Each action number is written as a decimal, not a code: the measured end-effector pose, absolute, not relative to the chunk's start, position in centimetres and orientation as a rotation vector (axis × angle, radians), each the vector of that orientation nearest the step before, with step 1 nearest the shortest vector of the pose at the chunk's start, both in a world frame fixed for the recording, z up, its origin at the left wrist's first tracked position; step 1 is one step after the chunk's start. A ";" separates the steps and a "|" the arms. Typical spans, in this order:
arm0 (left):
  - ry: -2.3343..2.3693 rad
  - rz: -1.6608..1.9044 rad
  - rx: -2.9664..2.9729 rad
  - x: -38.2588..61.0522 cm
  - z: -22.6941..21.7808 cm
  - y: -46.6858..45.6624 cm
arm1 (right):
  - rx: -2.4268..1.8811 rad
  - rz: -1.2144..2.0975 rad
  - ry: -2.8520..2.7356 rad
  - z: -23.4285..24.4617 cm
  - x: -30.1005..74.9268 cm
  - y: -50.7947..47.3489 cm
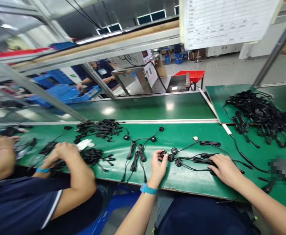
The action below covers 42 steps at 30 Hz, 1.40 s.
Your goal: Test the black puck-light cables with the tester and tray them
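Note:
My left hand point(158, 164), with a blue band at the wrist, pinches a round black disc-shaped cable end point(164, 153) between thumb and fingers. Close to it on the green bench lie more such discs, among them an upper disc point(174, 150) and a lower disc point(178, 163), each with a thin black lead running right. My right hand point(223, 168) is closed over a coiled black cable point(201, 159); its fingertips partly hide the coil. Another folded cable point(210, 143) rests just behind. Left of my hands lie several coiled cables point(134, 160) with disc ends.
A large heap of black cables point(260, 112) sits on a raised green board at the right. Further cable piles point(101, 129) lie to the left, where a co-worker's hands point(64, 153) are busy. A small white piece point(195, 138) lies behind my hands. A metal frame crosses above.

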<state>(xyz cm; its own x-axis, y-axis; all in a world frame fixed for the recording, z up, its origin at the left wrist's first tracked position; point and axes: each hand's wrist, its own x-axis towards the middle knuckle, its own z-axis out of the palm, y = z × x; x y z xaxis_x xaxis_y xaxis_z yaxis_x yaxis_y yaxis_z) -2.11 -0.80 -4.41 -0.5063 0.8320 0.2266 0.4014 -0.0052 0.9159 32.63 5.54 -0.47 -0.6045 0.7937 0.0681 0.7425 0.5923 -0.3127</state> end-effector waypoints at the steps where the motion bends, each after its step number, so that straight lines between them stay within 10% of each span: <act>1: 1.877 1.534 1.270 -2.0 -4.3 -0.8 | -1.267 0.410 -2.588 -1.0 32.9 5.7; 19: 1.750 1.532 1.450 -1.5 -3.5 7.8 | -1.325 0.422 -2.312 0.6 32.7 18.6; 42: 1.686 1.381 1.548 -2.2 -3.7 -0.2 | -1.280 0.521 -2.373 -5.1 37.9 9.8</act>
